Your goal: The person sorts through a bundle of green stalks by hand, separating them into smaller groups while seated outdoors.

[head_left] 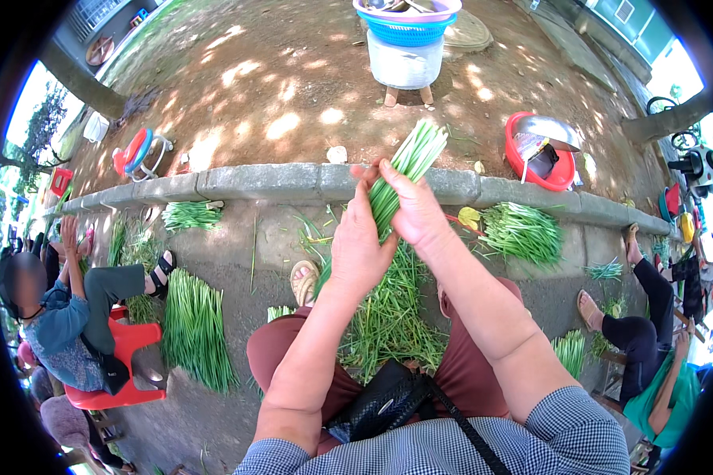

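Note:
A bunch of garlic chives (411, 159) is held up in front of me, its pale cut ends pointing up and away to the right. My right hand (420, 214) grips it from the right side, thumb pressed along the stalks. Against its left side, my left hand (355, 247) cups the lower stalks; its raised fingertips are slightly blurred. The green leaf ends run down behind my left wrist and are partly hidden. Below, between my knees, lies a loose heap of chive leaves and trimmings (392, 321) on the ground.
Bundled chives lie by the stone kerb (269, 182), including a right-hand pile (523, 233) and a long left pile (196, 328). A red basin (558, 170) and a stacked tub (406, 59) stand beyond. People sit at both sides, one on a red chair (131, 356).

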Demonstrator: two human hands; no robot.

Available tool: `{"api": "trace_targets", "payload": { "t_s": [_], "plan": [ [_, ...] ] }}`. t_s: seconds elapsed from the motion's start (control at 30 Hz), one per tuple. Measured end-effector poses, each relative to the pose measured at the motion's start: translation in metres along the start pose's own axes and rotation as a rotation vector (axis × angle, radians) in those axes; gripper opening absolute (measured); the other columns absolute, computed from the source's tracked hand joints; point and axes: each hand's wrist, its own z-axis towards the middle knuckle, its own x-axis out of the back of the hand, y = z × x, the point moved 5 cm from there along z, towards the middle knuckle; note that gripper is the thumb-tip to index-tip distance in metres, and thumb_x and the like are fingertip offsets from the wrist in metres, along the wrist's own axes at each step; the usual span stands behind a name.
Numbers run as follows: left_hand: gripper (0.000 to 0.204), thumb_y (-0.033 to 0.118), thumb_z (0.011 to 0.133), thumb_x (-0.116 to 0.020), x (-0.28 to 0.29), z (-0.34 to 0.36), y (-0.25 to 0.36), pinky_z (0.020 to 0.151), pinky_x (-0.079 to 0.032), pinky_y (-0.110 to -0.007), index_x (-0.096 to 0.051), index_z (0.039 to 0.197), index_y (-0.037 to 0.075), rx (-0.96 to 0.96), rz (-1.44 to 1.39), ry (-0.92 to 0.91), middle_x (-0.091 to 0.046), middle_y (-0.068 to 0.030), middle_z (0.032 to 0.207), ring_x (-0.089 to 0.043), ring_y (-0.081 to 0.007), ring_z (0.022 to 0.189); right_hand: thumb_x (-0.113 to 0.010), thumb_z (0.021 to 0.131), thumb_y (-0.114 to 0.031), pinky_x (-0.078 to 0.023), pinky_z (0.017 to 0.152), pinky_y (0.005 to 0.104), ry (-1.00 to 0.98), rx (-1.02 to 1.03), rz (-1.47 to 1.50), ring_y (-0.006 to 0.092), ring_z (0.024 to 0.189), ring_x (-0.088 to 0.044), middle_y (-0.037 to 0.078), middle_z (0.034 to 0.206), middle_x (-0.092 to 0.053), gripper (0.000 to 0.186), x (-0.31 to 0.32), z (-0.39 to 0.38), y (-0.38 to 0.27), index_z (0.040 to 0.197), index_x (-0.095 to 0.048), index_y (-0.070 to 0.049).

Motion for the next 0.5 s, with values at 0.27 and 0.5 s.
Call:
{"api": "trace_targets", "payload": {
  "t_s": [0.27, 0.5],
  "plan": [
    [0.081, 0.022, 0.074, -0.075, 0.011, 0.005, -0.015, 0.097, -0.037, -0.033, -0.027, 0.136, -0.002, 0.280, -1.067, -0.345, -0.049, -0.0171, 0.122, -0.049, -0.0216, 0.112, -0.063, 0.084, -0.015, -0.049, 0.083, 0.0424, -0.395, -0.168, -0.162, 0.0293, 0.094, -0.061, 0.011, 0.085, -0.062, 0.021, -0.019, -0.011, -0.023, 0.100, -0.055, -0.003],
    [0.024, 0.014, 0.079, -0.070, -0.017, -0.014, 0.005, 0.058, -0.045, -0.025, -0.057, 0.095, 0.003, 0.356, -1.265, -0.559, -0.059, -0.0042, 0.072, -0.057, -0.0140, 0.064, -0.064, 0.083, -0.019, -0.047, 0.084, 0.0448, -0.415, -0.184, -0.229, 0.0318, 0.096, -0.060, 0.011, 0.084, -0.062, 0.024, -0.022, -0.018, -0.015, 0.099, -0.054, -0.004]
  ]
}}
